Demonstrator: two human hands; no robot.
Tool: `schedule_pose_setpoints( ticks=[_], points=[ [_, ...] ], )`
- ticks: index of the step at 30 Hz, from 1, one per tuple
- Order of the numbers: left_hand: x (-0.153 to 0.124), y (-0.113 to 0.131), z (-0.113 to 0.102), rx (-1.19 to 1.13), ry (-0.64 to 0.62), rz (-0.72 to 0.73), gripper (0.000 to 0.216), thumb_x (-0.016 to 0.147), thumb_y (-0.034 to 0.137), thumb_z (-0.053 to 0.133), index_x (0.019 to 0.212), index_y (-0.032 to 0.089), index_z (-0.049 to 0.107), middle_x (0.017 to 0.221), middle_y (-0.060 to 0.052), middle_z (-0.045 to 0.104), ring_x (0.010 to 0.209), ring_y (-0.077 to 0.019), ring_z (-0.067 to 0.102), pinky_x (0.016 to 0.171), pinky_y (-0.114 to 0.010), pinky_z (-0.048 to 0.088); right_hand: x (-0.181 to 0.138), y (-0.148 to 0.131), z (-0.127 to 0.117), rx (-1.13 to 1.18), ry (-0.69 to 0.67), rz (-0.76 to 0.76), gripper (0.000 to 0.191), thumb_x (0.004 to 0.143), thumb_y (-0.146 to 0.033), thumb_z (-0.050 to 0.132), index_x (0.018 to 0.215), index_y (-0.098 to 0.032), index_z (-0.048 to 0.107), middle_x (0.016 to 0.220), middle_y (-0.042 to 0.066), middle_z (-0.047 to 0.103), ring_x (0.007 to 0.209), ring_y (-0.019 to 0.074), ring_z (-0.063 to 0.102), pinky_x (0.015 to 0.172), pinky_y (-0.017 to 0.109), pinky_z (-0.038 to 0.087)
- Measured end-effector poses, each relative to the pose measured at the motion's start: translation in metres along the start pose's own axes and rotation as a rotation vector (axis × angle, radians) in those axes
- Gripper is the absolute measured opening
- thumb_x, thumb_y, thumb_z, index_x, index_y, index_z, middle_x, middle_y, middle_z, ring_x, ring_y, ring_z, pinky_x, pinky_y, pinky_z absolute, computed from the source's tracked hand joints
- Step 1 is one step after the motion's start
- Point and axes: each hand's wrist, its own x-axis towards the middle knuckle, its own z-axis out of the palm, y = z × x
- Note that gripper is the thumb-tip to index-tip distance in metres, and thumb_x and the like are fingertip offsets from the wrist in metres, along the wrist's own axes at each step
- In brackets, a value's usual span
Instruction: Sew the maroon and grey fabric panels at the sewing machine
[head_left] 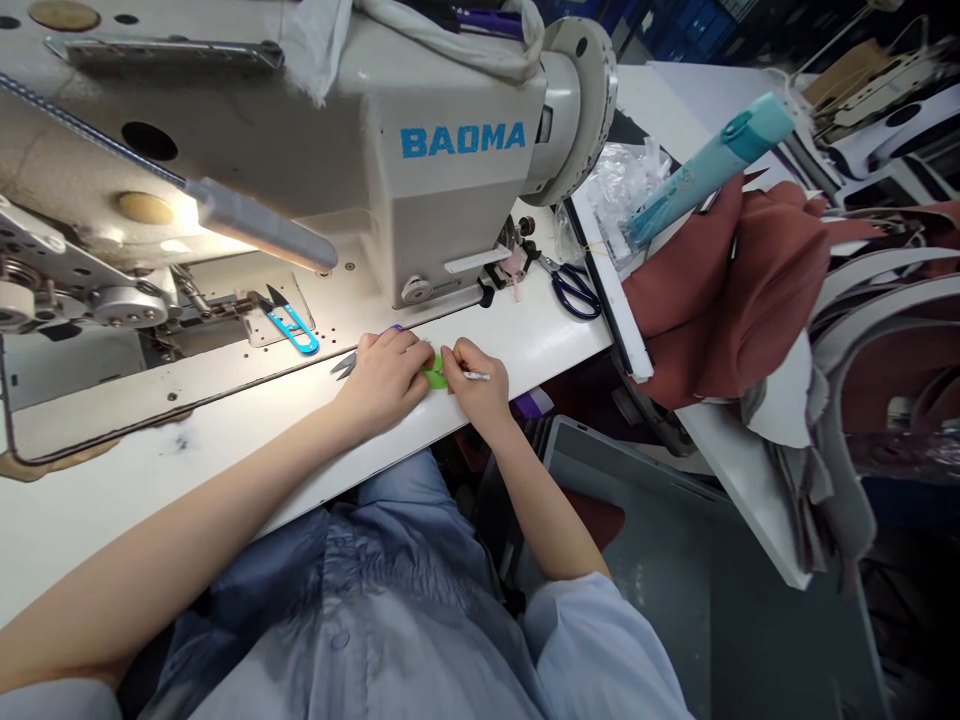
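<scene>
My left hand [386, 375] is curled on the white sewing table [112, 470], its fingers pressed on a small bright green piece [435, 372]. A purple edge shows above its knuckles and grey metal snip blades [343, 366] stick out from under it to the left. My right hand [472, 385] is closed in a pinch on a thin white pen-like stick [477, 376], its tip at the green piece. Both hands lie just in front of the BAOMA sewing machine [450, 190].
Blue thread snips [294, 326] lie by the needle plate. Dark-handled scissors [574, 290] rest at the machine's right end. Reddish-brown fabric [712, 290] and a teal tube [705, 170] pile up on the right side table. A grey bin [637, 520] stands below.
</scene>
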Motion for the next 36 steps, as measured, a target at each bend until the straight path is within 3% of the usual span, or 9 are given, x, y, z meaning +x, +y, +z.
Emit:
schedule_pose_setpoints(
  ticks=[2,6,14,28,36],
  points=[
    [0.000,0.001,0.000,0.013,0.008,-0.002,0.006,0.086,0.025,0.053,0.086,0.020,0.056,0.093,-0.007,0.061,0.097,-0.0284,0.054,0.076,-0.041,0.032,0.000,0.000,0.000,0.010,-0.015,-0.002,0.041,0.092,-0.050,0.045,0.063,-0.023,0.034,0.052,-0.006,0.047,0.052,0.0114,0.042,0.057,0.024,0.032],
    [0.000,0.000,0.002,0.034,0.017,0.003,0.016,0.090,0.036,0.058,0.087,0.020,0.055,0.094,-0.007,0.061,0.097,-0.0289,0.054,0.075,-0.041,0.031,0.001,0.000,0.000,0.011,-0.014,0.000,0.040,0.091,-0.050,0.046,0.065,-0.023,0.035,0.054,-0.006,0.047,0.052,0.0113,0.042,0.057,0.024,0.031],
    [0.000,-0.001,0.007,-0.008,0.052,-0.026,0.013,0.091,0.030,0.061,0.092,0.020,0.053,0.094,-0.005,0.061,0.096,-0.0273,0.055,0.077,-0.039,0.031,-0.001,0.002,0.001,0.121,0.132,-0.010,0.040,0.093,-0.049,0.045,0.065,-0.023,0.033,0.053,-0.006,0.039,0.051,0.0111,0.040,0.058,0.024,0.034],
    [0.001,-0.006,0.012,-0.098,0.078,-0.064,0.005,0.094,0.025,0.050,0.097,0.020,0.051,0.098,-0.008,0.064,0.096,-0.0272,0.056,0.080,-0.040,0.032,0.002,-0.001,0.002,0.066,0.084,0.035,0.040,0.090,-0.052,0.050,0.067,-0.023,0.036,0.055,-0.007,0.045,0.053,0.0116,0.045,0.059,0.024,0.035],
    [-0.001,-0.003,0.002,-0.121,0.061,-0.051,0.024,0.083,0.038,0.061,0.096,0.020,0.050,0.094,-0.007,0.062,0.098,-0.0286,0.056,0.081,-0.040,0.033,0.002,0.001,-0.003,0.181,0.011,0.038,0.041,0.091,-0.054,0.050,0.067,-0.024,0.036,0.052,-0.007,0.050,0.051,0.0115,0.048,0.060,0.025,0.037]
  ],
)
